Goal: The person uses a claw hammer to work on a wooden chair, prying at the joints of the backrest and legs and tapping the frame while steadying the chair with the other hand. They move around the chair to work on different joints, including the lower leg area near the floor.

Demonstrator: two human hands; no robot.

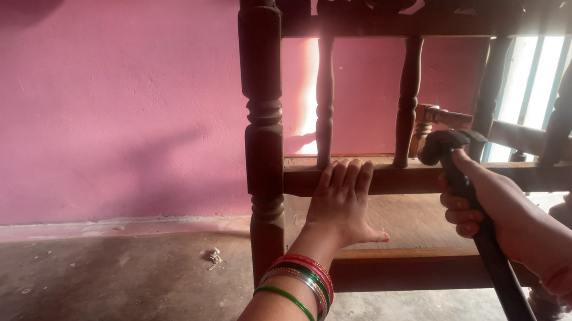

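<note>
Dark brown turned-wood bed frame (263, 108) stands against a pink plastered wall (93, 105). Left hand (343, 200), bangles (301, 282) at the wrist, lies flat on the frame's lower rail (404, 180), fingers (348, 175) extended and holding nothing. Right hand (487, 203), at three o'clock from the left, has its fingers wrapped tight around a black vacuum wand (500, 275); the nozzle (447, 143) touches the rail near the spindles (408, 99). Judgement: work on the rail appears underway; debris (212, 255) on the grey concrete floor (110, 283) at seven o'clock remains.
</note>
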